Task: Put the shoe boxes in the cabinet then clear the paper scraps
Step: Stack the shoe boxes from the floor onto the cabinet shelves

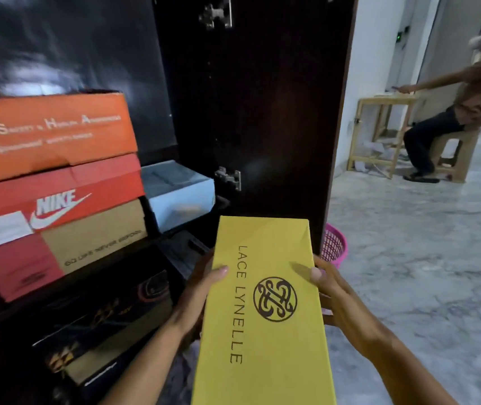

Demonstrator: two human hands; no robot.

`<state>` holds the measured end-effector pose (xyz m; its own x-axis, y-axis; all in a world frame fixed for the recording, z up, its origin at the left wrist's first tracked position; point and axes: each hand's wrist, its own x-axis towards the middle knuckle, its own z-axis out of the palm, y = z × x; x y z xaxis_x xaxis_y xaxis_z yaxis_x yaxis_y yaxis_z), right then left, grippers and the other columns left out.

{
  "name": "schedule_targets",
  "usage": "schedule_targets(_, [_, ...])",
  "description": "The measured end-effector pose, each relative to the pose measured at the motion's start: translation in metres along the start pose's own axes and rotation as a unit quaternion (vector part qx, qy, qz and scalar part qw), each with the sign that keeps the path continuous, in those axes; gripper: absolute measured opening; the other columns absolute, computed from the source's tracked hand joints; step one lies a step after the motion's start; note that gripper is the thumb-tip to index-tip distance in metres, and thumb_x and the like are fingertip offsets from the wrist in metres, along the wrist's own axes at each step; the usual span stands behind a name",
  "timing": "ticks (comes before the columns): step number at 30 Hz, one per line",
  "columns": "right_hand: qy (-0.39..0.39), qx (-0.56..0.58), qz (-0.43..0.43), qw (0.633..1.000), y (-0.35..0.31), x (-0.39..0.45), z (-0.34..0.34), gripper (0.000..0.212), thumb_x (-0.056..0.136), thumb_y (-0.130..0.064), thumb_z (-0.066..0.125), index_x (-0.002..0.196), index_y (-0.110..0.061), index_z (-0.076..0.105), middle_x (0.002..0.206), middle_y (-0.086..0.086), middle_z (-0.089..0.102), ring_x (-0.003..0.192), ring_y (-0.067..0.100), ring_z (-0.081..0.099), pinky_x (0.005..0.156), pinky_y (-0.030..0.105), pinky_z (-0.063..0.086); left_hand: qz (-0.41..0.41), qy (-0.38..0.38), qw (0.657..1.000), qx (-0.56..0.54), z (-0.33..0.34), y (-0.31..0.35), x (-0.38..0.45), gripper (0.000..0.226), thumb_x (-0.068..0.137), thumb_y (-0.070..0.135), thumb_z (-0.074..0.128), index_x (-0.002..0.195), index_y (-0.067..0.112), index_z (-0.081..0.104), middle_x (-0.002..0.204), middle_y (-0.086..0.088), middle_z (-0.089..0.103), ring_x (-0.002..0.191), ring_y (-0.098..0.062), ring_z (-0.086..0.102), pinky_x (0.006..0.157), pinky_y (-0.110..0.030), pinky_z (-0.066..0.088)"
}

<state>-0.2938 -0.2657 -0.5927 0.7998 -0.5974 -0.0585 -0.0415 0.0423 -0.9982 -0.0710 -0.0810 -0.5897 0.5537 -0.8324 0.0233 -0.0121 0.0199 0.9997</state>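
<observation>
Gripping it from both long sides, the left hand (201, 293) and the right hand (338, 299) are seen holding a yellow shoe box (265, 311) printed "LACE LYNELLE", thumbs laid on the lid and fingers curled beneath. The box is held lengthwise at 6 o'clock in the view, its far end pointed toward the open cabinet (251, 97). At 9 o'clock an orange box (49, 133) is stacked on a red Nike box (55, 200), with a dark patterned box (93, 317) below them. A pale blue box (180, 194) is seen just beyond the yellow one, at 12 o'clock from it. A pink basket (334, 247) stands at 3 o'clock of the box's far end, partly hidden by the cabinet door. At 2 o'clock a person (449, 112) is seated beside a wooden table (379, 127).
</observation>
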Motion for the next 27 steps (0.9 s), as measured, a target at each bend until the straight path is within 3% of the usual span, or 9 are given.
schedule_targets(4, [-0.076, 0.033, 0.026, 0.996, -0.004, 0.006, 0.022, 0.091, 0.068, -0.078, 0.075, 0.149, -0.052, 0.044, 0.141, -0.008, 0.067, 0.121, 0.023, 0.07, 0.098, 0.055, 0.057, 0.109, 0.155, 0.982, 0.023, -0.026, 0.046, 0.016, 0.048, 0.078, 0.05, 0.066, 0.119, 0.025, 0.071, 0.113, -0.003, 0.078, 0.103, -0.024, 0.075, 0.086, -0.039, 0.061])
schedule_targets(8, [-0.084, 0.072, 0.037, 0.993, -0.02, 0.015, 0.046, 0.109, 0.04, -0.066, 0.096, 0.134, -0.024, 0.06, 0.121, 0.019, 0.075, 0.103, 0.047, 0.073, 0.092, 0.057, 0.061, 0.069, 0.252, 0.965, 0.002, -0.043, 0.08, 0.042, 0.067, 0.076, 0.069, 0.064, 0.132, 0.034, 0.057, 0.122, 0.003, 0.07, 0.117, -0.022, 0.064, 0.09, -0.037, 0.049])
schedule_targets(10, [-0.043, 0.128, 0.018, 0.991, -0.039, 0.029, 0.059, 0.084, 0.059, -0.057, 0.091, 0.128, -0.022, 0.059, 0.123, 0.026, 0.068, 0.094, 0.048, 0.075, 0.087, 0.053, 0.062, 0.006, 0.262, 0.965, -0.005, -0.047, 0.099, 0.053, 0.065, 0.081, 0.073, 0.061, 0.132, 0.032, 0.055, 0.125, 0.004, 0.064, 0.116, -0.021, 0.058, 0.089, -0.036, 0.042])
schedule_targets(13, [0.018, 0.214, 0.029, 0.976, -0.069, 0.064, 0.078, 0.032, 0.099, -0.042, 0.058, 0.126, -0.026, 0.056, 0.124, 0.029, 0.06, 0.089, 0.044, 0.075, 0.093, 0.052, 0.06, -0.053, 0.239, 0.97, -0.007, -0.056, 0.123, 0.064, 0.082, 0.073, 0.083, 0.062, 0.137, 0.035, 0.047, 0.136, 0.001, 0.056, 0.119, -0.026, 0.054, 0.099, -0.043, 0.043])
schedule_targets(15, [0.066, 0.227, 0.038, 0.971, -0.085, 0.093, 0.092, 0.031, 0.104, -0.041, 0.049, 0.129, -0.024, 0.051, 0.123, 0.027, 0.06, 0.091, 0.04, 0.072, 0.085, 0.049, 0.061, -0.045, 0.216, 0.975, 0.003, -0.061, 0.127, 0.073, 0.094, 0.071, 0.084, 0.062, 0.148, 0.036, 0.041, 0.149, 0.005, 0.049, 0.132, -0.025, 0.05, 0.107, -0.046, 0.038])
schedule_targets(18, [0.085, 0.192, 0.043, 0.977, -0.106, 0.137, 0.113, 0.034, 0.102, -0.043, 0.053, 0.129, -0.021, 0.05, 0.124, 0.026, 0.062, 0.094, 0.038, 0.072, 0.074, 0.043, 0.061, -0.005, 0.252, 0.968, -0.015, -0.07, 0.132, 0.08, 0.069, 0.092, 0.065, 0.057, 0.15, 0.031, 0.042, 0.142, 0.004, 0.054, 0.114, -0.017, 0.054, 0.096, -0.042, 0.039])
schedule_targets(20, [0.08, 0.183, 0.057, 0.978, -0.118, 0.158, 0.128, 0.038, 0.1, -0.042, 0.06, 0.128, -0.019, 0.049, 0.117, 0.025, 0.064, 0.092, 0.037, 0.073, 0.077, 0.043, 0.062, 0.001, 0.266, 0.964, -0.023, -0.083, 0.131, 0.084, 0.07, 0.089, 0.066, 0.06, 0.148, 0.033, 0.041, 0.142, 0.0, 0.059, 0.112, -0.018, 0.061, 0.099, -0.045, 0.048])
schedule_targets(24, [0.086, 0.173, 0.052, 0.98, -0.127, 0.19, 0.153, 0.04, 0.098, -0.038, 0.067, 0.129, -0.018, 0.051, 0.12, 0.02, 0.062, 0.087, 0.031, 0.071, 0.067, 0.036, 0.061, -0.006, 0.233, 0.972, 0.025, -0.103, 0.123, 0.082, 0.096, 0.073, 0.085, 0.057, 0.153, 0.04, 0.03, 0.16, 0.001, 0.04, 0.139, -0.028, 0.047, 0.111, -0.06, 0.042])
schedule_targets(27, [0.091, 0.176, 0.04, 0.979, -0.127, 0.212, 0.169, 0.041, 0.1, -0.033, 0.067, 0.134, -0.016, 0.051, 0.127, 0.017, 0.058, 0.091, 0.032, 0.072, 0.075, 0.038, 0.064, 0.033, 0.291, 0.952, 0.09, -0.102, 0.114, 0.078, 0.072, 0.082, 0.073, 0.062, 0.138, 0.03, 0.047, 0.14, 0.001, 0.055, 0.126, -0.024, 0.055, 0.107, -0.05, 0.047])
